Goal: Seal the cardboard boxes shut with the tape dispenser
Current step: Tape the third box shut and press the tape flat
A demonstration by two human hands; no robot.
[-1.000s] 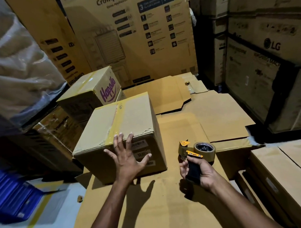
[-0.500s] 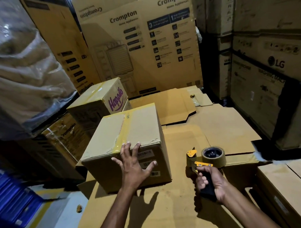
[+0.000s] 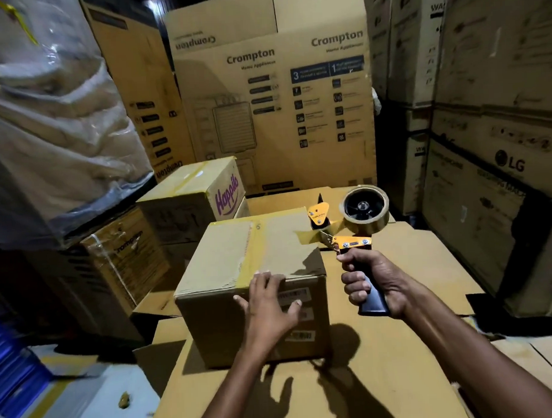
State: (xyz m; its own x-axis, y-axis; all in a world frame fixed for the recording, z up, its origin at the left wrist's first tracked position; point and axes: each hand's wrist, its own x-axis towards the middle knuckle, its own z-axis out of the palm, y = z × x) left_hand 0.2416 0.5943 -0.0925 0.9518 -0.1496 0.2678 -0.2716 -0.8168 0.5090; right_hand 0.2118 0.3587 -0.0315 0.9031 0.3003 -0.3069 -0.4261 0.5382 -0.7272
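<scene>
Two small boxes: one brown box sits by the left edge of the flat cardboard, and a second box with purple letters stands behind it. The left hand lies with spread fingers on the brown box's near top edge, and the right hand curls round the handle of the one tape dispenser, up by that box's far right corner. Big boxes stand all around.

Count: 2 hands, left hand and right hand. 1 tape dispenser carrying 1 tape roll. 3 small boxes: taped box, purple-lettered box, strapped box. 3 barcode labels on the taped box. Tall cartons behind: at least 3.
</scene>
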